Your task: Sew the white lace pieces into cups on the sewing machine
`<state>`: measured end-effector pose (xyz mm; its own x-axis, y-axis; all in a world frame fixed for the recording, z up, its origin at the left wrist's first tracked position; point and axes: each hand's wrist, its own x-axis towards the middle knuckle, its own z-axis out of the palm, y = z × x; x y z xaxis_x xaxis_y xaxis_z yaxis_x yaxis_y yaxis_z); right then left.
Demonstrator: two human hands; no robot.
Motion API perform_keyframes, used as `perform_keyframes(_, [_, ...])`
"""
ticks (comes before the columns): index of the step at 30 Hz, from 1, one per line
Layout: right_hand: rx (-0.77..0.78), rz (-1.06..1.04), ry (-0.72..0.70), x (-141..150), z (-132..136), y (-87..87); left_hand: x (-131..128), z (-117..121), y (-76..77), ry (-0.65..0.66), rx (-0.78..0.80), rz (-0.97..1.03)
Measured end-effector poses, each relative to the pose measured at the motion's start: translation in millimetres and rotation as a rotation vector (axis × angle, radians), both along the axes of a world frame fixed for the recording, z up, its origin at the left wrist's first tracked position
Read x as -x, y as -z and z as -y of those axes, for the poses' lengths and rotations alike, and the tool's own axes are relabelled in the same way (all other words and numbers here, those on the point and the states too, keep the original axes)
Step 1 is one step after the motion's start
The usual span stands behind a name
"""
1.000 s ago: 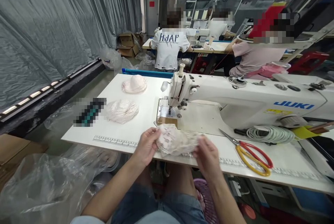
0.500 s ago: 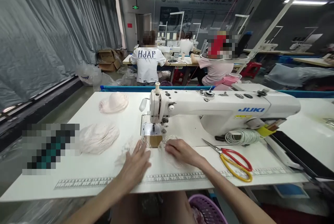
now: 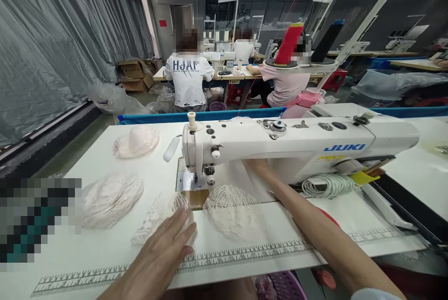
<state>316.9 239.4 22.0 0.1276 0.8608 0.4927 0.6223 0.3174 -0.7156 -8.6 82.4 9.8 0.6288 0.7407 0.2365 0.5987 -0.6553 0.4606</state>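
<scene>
My left hand (image 3: 171, 234) lies flat with its fingers stretched out, over the edge of a cream lace piece (image 3: 154, 216) in front of the sewing machine (image 3: 252, 139). A second, cup-shaped lace piece (image 3: 233, 213) rests on the table to the right of that hand, touched by neither hand. My right arm reaches under the machine's arm; only the wrist end of my right hand (image 3: 257, 164) shows, and its fingers are hidden behind the machine. Beneath my right forearm, scissors are mostly covered, with part of a red handle (image 3: 329, 217) showing.
On the left of the white table lie a stack of lace pieces (image 3: 112, 199) and a cream cup piece (image 3: 136, 141). A coiled pale cord (image 3: 327, 185) sits by the machine's base. A printed ruler (image 3: 245, 254) runs along the front edge. Co-workers sit beyond.
My right hand has left the lace piece and gone forward under the machine's arm. That lace piece now lies spread on the table. My left hand stays on its lace; the view has shifted.
</scene>
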Motion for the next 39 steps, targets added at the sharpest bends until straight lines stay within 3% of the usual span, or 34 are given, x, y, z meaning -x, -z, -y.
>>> perform_keyframes(3, [0.020,0.158,0.002,-10.1,17.4,3.7,-36.0,-4.4,-31.8,0.132,0.303,0.212])
perform_keyframes(5, [0.019,0.255,0.012,-14.5,36.1,4.2,-71.9,-18.8,-48.3,0.215,0.669,0.300])
perform_keyframes(7, [0.007,0.338,0.008,-15.4,61.1,2.1,-109.9,-39.4,-57.9,0.131,1.069,0.467])
perform_keyframes(9, [-0.015,0.407,-0.027,-13.6,91.0,-3.1,-142.8,-59.5,-61.5,0.008,1.273,0.758])
perform_keyframes(12, [-0.048,0.481,-0.115,-10.2,137.6,-15.0,-173.0,-75.1,-59.9,0.009,1.268,0.906])
perform_keyframes(15, [-0.091,0.450,-0.206,-13.6,173.4,-26.9,-179.8,-69.7,-54.5,-0.022,1.224,0.947])
perform_keyframes(19, [-0.117,0.117,0.010,-26.5,189.8,-33.0,-167.8,-47.0,-52.1,0.027,1.221,0.928])
perform_keyframes(21, [0.009,-0.095,-0.002,-28.1,188.0,-30.9,-158.2,-35.1,-55.0,0.102,1.184,0.882])
perform_keyframes(25, [0.452,-0.493,-0.350,-10.9,185.2,-28.2,-134.6,-15.4,-62.1,0.174,1.059,0.762])
perform_keyframes(27, [0.565,-0.573,-0.406,2.1,188.1,-32.1,-119.9,-6.9,-63.0,0.146,1.038,0.743])
perform_keyframes(30, [0.494,-0.508,-0.344,17.7,195.5,-44.4,-94.9,6.9,-61.0,0.078,1.068,0.730])
perform_keyframes(33, [0.335,-0.251,-0.292,30.5,203.0,-57.4,-72.6,21.9,-59.1,0.102,1.180,0.676])
perform_keyframes(36, [0.292,0.018,-0.364,47.9,209.6,-63.4,-62.5,33.2,-58.4,0.179,1.223,0.691])
perform_keyframes(39, [0.248,0.254,-0.399,66.7,214.2,-61.2,-63.7,38.5,-55.4,0.129,1.161,0.770])
